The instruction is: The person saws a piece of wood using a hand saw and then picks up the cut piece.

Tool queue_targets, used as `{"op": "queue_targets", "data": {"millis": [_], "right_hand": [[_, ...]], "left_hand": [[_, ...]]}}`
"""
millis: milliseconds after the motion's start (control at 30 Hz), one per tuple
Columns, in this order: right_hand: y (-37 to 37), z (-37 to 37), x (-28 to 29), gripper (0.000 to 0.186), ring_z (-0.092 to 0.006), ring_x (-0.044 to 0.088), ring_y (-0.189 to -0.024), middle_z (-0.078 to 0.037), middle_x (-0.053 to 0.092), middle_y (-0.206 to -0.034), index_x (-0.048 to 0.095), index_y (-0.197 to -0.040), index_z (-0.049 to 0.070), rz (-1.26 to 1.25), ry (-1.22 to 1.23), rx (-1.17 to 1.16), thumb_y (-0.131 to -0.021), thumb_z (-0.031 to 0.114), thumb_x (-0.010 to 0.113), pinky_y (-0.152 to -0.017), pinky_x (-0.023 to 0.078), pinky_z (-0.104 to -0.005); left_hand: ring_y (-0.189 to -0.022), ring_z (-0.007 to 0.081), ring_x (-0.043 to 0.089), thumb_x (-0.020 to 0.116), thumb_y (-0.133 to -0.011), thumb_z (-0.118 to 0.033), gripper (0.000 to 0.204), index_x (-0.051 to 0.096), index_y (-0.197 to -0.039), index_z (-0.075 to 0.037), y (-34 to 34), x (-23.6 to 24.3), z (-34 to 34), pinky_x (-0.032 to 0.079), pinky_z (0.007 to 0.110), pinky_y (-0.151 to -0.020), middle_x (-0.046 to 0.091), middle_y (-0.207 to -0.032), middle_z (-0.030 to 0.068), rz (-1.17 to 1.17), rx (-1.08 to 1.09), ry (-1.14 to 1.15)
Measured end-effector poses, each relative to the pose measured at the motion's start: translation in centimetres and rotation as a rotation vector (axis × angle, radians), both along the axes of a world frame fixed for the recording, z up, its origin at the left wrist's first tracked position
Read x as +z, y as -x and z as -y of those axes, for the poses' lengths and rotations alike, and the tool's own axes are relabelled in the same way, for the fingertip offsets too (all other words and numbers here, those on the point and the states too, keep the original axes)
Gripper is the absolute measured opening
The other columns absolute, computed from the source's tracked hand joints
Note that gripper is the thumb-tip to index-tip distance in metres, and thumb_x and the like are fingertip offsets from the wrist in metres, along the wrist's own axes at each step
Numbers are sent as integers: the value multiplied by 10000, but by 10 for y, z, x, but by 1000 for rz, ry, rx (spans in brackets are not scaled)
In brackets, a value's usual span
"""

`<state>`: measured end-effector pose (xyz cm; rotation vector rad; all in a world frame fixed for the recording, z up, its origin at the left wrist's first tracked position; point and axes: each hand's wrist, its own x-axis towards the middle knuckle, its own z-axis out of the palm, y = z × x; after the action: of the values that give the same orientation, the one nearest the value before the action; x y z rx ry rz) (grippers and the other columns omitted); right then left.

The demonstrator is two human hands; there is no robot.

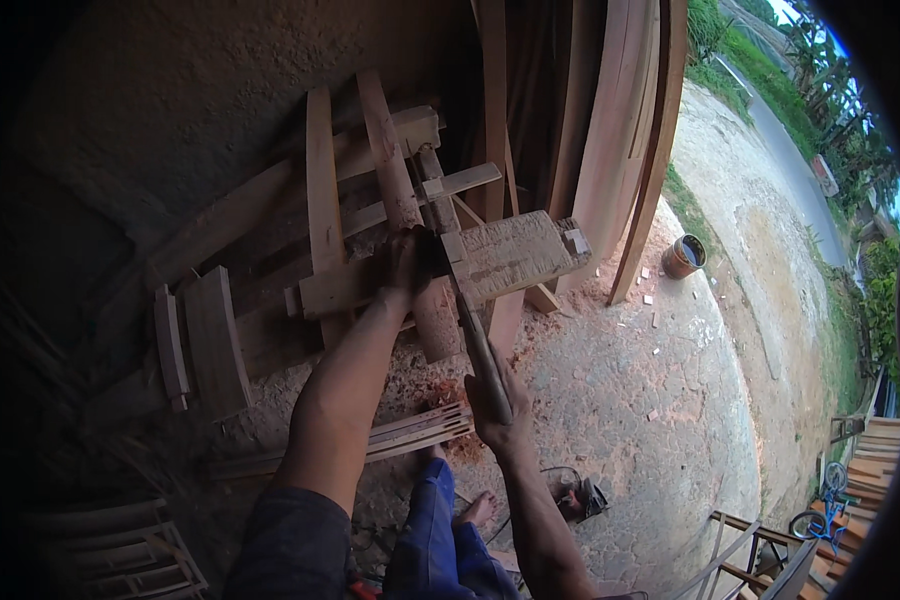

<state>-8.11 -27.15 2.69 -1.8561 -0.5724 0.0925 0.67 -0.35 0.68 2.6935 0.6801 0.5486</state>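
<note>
Nearest, the right hand (498, 418) is wrapped around the near end of a long, narrow tool (482, 348), which slants up beside a thick wooden block (520, 252). Beyond, the left hand (410, 260) meets a long board (394, 185), its grip too shadowed to tell; farther off, a bucket (683, 258) stands near upright planks (615, 130).
</note>
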Motion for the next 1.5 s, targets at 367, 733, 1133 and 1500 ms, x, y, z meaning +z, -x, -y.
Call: {"op": "queue_targets", "data": {"millis": [367,733,1133,1500], "right_hand": [[21,24,0,550,-317,700,-888,-192,685,-1052,516,-1363,55,-51,28,16,-845,104,697,-737,536,-353],[109,113,-18,505,-297,721,-818,-215,686,-1097,578,-1261,-33,240,286,-7,-821,169,724,-668,560,-363],[129,146,-26,504,-260,720,-764,-183,696,-1102,608,-1246,-7,131,220,-48,-798,188,730,-648,551,-326],[63,73,-14,546,-216,705,-857,-166,711,-1039,536,-1329,-32,26,23,-165,-842,121,730,-737,535,-309]], "left_hand": [[-922,387,613,605,-827,-210,160,621,-896,-68,-5,-18,-10,477,485,-835,656,-929,172,129,-83,-78],[-949,360,611,545,-869,-175,112,620,-892,-94,-2,-34,-20,468,463,-857,661,-940,155,169,-37,-126],[-973,351,617,536,-811,-86,143,611,-931,-69,-4,-31,-22,478,455,-846,656,-983,150,176,-67,-107],[-964,392,590,590,-838,-183,176,587,-965,-61,-3,-37,-16,467,492,-825,640,-1008,169,119,-23,-85]]}}
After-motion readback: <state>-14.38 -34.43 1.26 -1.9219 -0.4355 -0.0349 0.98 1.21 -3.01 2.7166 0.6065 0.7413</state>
